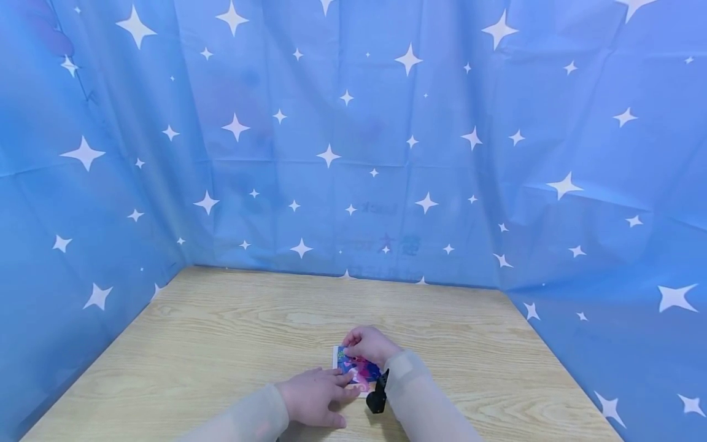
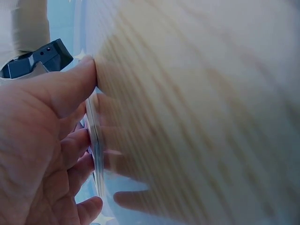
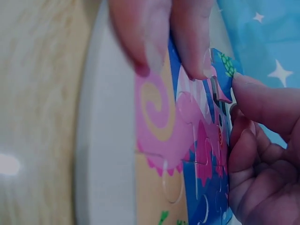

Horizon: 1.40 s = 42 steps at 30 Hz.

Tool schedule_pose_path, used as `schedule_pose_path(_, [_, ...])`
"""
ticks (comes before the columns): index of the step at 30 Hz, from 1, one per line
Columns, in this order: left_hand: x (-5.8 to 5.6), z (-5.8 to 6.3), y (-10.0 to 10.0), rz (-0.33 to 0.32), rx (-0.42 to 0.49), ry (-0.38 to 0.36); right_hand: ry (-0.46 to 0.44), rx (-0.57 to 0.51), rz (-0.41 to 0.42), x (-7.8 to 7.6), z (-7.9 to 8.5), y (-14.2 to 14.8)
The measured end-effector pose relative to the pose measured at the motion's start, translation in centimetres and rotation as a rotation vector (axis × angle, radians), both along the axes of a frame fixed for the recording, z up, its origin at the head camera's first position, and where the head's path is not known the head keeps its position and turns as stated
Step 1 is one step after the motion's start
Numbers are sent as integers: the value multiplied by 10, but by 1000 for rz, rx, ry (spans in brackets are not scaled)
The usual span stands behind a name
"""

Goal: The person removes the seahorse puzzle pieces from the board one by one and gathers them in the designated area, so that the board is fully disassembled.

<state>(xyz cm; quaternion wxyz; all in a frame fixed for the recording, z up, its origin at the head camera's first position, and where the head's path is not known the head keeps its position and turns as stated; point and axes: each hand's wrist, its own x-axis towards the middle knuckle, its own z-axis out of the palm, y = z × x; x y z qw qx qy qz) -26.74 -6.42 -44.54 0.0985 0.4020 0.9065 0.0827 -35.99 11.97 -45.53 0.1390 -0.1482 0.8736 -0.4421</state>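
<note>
A small jigsaw puzzle [image 1: 360,369] in blue and pink lies on the table, set in a board with a white border [image 3: 105,150]. My right hand [image 1: 372,345] is at its far edge. Between thumb and fingers it pinches a blue puzzle piece [image 3: 224,75] with a green pattern, tilted up from the neighbouring pieces. My left hand [image 1: 317,396] lies flat from the near left, extended fingertips resting on the puzzle. Those fingers [image 3: 140,33] cover part of the pink swirl in the right wrist view. From the left wrist, the board shows only as a thin edge [image 2: 96,150] beside the fingers.
The light wood table [image 1: 248,325] reaches back to a blue curtain [image 1: 375,135] with white stars, which also hangs on both sides. A black wrist camera [image 1: 377,396] sits at the right wrist, close by the puzzle's near right corner.
</note>
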Motion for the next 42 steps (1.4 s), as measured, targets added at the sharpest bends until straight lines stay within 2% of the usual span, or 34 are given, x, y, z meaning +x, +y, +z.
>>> schedule_pose_path(10, [-2, -1, -1, -15, 12, 5, -23, -35, -10, 4, 4, 0])
schedule_pose_path(18, [-1, 0, -1, -25, 4, 62, -40, -59, -24, 4, 5, 1])
schedule_pose_path(29, [0, 2, -1, -19, 13, 28, -54, -61, -26, 3, 3, 2])
schedule_pose_path(42, [1, 4, 1, 0, 10, 30, -69, -114, -23, 1, -3, 6])
